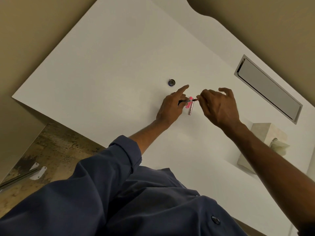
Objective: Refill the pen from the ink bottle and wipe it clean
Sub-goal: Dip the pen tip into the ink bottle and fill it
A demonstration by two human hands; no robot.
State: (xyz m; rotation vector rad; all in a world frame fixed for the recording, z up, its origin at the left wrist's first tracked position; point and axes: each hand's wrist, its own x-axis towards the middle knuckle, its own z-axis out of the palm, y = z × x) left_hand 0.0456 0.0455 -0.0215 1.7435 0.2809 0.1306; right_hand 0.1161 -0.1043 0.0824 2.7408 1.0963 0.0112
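The left hand (171,106) has its lower fingers and thumb curled round the dark end of the pen (188,100), while its index finger sticks out straight toward 1 o'clock and touches nothing. The right hand (219,108) meets it from 3 o'clock. Its thumb and forefinger pinch the pen's other, reddish tip, and its remaining fingers are lifted and loosely spread above. The pen is a thin rod held nearly level between the two hands, a little above the surface (110,65). Its middle stretch looks clear, though it is too small to show any more.

Directly under the pen, on the surface, lie a pink piece (188,105) and a silver tube (190,110). They lie side by side and touching or nearly so, with their long axes running from 12 to 6 o'clock. Whether they are parts of the pen is not clear at this size.

The ink bottle (171,82) stands at 12 o'clock from the left hand, near it but apart, just beyond the outstretched index fingertip. It is small, round and dark blue, with a pale silvery top.

The left forearm comes out of a rolled navy sleeve (109,167), and the right forearm is bare. At 4 o'clock from the right hand, well apart and beside the forearm, a pale tissue box (260,133) has a sheet poking from its opening. At 2 o'clock a grey metal hatch (267,89) is set flush into the white surface. At 8 o'clock, off the surface's edge, a mottled brown floor (56,147) carries white brackets (38,171) on a metal rail.
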